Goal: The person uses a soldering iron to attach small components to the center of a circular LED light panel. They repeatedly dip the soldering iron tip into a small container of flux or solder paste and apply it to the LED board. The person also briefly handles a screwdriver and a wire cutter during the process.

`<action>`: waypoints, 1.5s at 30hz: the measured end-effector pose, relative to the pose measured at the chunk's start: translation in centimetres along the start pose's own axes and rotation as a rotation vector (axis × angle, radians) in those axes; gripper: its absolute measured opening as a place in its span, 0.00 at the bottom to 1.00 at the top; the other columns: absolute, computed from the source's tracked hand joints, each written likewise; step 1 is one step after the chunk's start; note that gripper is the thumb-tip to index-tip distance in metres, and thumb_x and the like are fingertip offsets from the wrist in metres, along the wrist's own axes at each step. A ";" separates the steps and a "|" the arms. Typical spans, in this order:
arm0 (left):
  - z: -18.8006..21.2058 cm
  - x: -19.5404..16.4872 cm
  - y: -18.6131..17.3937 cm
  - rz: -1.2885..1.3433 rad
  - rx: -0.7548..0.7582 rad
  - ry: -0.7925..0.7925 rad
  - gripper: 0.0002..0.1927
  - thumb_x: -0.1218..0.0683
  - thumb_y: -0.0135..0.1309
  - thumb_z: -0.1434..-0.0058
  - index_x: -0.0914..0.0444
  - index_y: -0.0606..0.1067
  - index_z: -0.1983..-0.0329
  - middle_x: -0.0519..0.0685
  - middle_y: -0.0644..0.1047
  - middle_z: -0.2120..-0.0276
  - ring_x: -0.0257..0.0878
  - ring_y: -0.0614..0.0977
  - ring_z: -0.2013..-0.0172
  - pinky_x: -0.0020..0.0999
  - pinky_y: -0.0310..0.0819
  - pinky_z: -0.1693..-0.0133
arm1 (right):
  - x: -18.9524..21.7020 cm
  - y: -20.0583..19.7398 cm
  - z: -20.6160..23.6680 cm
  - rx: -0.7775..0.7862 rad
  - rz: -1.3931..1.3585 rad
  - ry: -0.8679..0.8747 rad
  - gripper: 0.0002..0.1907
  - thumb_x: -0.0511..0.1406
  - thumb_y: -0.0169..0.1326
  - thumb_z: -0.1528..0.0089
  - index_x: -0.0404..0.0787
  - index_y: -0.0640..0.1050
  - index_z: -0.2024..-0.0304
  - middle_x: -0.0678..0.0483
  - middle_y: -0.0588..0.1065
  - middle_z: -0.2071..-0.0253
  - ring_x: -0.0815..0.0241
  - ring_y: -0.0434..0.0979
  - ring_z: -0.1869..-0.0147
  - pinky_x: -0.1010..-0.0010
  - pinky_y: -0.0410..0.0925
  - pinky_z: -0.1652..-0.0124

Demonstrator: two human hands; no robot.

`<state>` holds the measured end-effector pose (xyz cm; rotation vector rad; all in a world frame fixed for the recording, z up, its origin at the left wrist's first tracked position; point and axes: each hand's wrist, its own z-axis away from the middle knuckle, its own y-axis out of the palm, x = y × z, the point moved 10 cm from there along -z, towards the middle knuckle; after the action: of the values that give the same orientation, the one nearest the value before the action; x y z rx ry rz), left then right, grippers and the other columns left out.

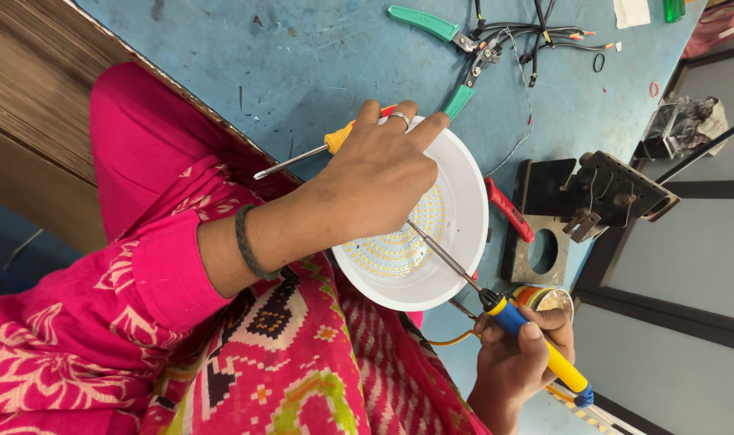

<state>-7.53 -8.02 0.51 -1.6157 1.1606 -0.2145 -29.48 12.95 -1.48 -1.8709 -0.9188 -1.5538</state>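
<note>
Left hand (379,181) lay palm-down over the white round LED downlight housing (463,201), fingers curled over its far rim, grip pressed onto the housing and holding it tilted at the near edge of the blue bench (302,56). Ring on one finger, dark band at the wrist, pink sleeve behind it.

Right hand (520,354) had its grip wrapped shut around the blue-and-yellow handle of a soldering iron (536,342). The iron's metal shaft ran up and left into the housing, tip resting on the circular LED board (395,250) inside, just past the left hand's heel. An orange cord left the iron near the hand.

Yellow-handled screwdriver (302,157) lay on the bench behind the left hand, handle partly hidden by the fingers. Red-handled tool (509,209) sat just beside the housing's right rim. Green-handled pliers (455,44) lay further back beside a tangle of black wires (536,36). Black metal press fixture (580,209) stood to the right, near the bench edge. Small round tin (554,298) sat just above the right hand.
</note>
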 end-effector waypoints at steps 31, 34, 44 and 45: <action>0.0 0.0 -0.1 0.011 0.001 -0.003 0.05 0.60 0.61 0.58 0.62 0.84 0.76 0.61 0.72 0.39 0.58 0.73 0.44 0.54 0.63 0.55 | 1.0 0.7 0.4 0.159 0.031 -0.152 0.15 0.35 0.58 0.39 0.29 0.69 0.61 0.40 0.73 0.71 0.61 0.71 0.77 0.73 0.70 0.71; 0.1 0.0 -0.1 0.002 -0.009 0.001 0.05 0.59 0.61 0.56 0.62 0.84 0.75 0.61 0.72 0.39 0.58 0.73 0.44 0.54 0.63 0.55 | 1.1 1.2 0.0 0.236 0.050 -0.173 0.16 0.36 0.59 0.39 0.29 0.70 0.62 0.39 0.73 0.72 0.62 0.71 0.76 0.76 0.69 0.71; 0.0 0.0 0.0 -0.010 -0.001 0.001 0.05 0.59 0.61 0.58 0.62 0.84 0.76 0.60 0.72 0.39 0.58 0.73 0.44 0.53 0.63 0.56 | 1.5 1.8 -1.2 0.328 0.119 -0.229 0.18 0.39 0.61 0.38 0.30 0.72 0.59 0.43 0.73 0.75 0.64 0.73 0.76 0.80 0.67 0.71; 0.0 -0.1 -0.1 -0.010 -0.002 0.002 0.05 0.59 0.61 0.57 0.62 0.84 0.76 0.60 0.72 0.39 0.58 0.73 0.44 0.53 0.63 0.56 | 1.6 1.8 -1.2 0.332 0.121 -0.229 0.18 0.39 0.61 0.38 0.30 0.71 0.59 0.43 0.73 0.74 0.64 0.73 0.76 0.80 0.67 0.71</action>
<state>-7.53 -7.97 0.60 -1.6234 1.1547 -0.2208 -28.68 11.15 0.34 -1.8454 -1.0680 -1.0573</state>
